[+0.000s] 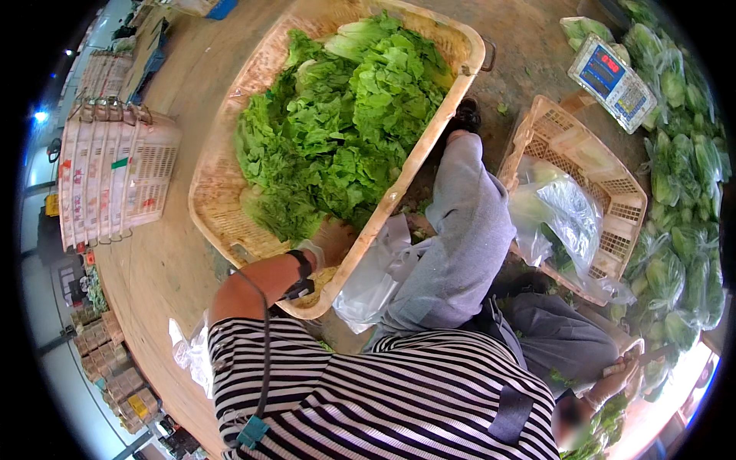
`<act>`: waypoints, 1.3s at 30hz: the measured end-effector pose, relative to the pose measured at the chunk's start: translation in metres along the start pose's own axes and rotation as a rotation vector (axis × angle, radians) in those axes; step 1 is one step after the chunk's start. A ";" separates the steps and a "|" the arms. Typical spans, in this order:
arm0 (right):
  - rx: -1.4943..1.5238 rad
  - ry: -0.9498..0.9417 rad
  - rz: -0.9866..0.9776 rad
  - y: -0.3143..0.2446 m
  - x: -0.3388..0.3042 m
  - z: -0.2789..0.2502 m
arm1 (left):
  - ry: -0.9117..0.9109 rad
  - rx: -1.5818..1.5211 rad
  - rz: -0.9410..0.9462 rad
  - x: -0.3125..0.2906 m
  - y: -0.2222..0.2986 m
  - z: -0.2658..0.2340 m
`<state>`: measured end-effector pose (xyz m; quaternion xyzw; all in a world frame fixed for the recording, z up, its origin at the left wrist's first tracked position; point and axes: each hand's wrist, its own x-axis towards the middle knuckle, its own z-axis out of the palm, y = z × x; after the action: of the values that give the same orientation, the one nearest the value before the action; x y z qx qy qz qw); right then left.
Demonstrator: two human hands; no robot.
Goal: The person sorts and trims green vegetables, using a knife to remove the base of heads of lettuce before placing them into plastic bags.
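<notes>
My left hand (333, 241) reaches down into a large, worn yellowish plastic crate (218, 188). It is at the near edge of a heap of leafy green lettuce (337, 123), and its fingers are hidden. Out at the lower right, my right hand (616, 377), in a pale glove, is closed round what looks like a knife (656, 354), its greyish blade pointing to the right. More green leaves (606, 429) lie below that hand. A band with a dark device sits on my left wrist.
A smaller crate (621, 176) with clear plastic bags (563, 211) stands right of my leg. Bagged green vegetables (675, 165) line the right side, beside a digital scale (611, 83). Stacked crates (115, 172) stand at left. White plastic bags (372, 280) lie against the big crate.
</notes>
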<state>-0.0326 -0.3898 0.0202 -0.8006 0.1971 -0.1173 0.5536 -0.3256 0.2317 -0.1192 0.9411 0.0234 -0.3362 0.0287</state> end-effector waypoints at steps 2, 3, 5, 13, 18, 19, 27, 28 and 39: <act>-0.057 -0.004 -0.025 -0.015 -0.011 0.015 | 0.065 -0.087 0.016 -0.018 -0.016 -0.009; -0.055 -0.013 -0.020 -0.016 -0.010 0.016 | 0.133 -0.175 0.040 -0.029 -0.026 -0.014; -0.105 0.010 -0.021 -0.016 -0.012 0.015 | 0.275 -0.434 -0.017 -0.049 -0.046 -0.035; -0.209 -0.093 -0.213 0.000 0.004 0.010 | 0.837 -1.957 -0.128 -0.112 -0.073 -0.059; -0.161 -0.040 -0.161 0.002 -0.003 0.008 | 0.904 -2.166 -0.340 -0.103 -0.081 -0.048; -0.146 -0.050 -0.231 0.001 -0.006 0.009 | 0.832 -2.163 -0.755 -0.099 -0.082 -0.051; 0.017 0.081 -0.048 0.001 -0.009 0.007 | 1.189 -1.209 -0.933 -0.025 -0.143 -0.050; 0.021 0.097 -0.050 0.006 -0.006 0.004 | 1.232 -1.009 -0.902 -0.007 -0.131 -0.102; -0.067 0.070 0.045 0.016 0.011 0.000 | 0.768 -0.883 -0.631 0.240 -0.321 -0.214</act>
<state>-0.0257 -0.4001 0.0050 -0.8095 0.2381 -0.1263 0.5216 -0.0253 0.5724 -0.1184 0.8419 0.4418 0.0720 0.3014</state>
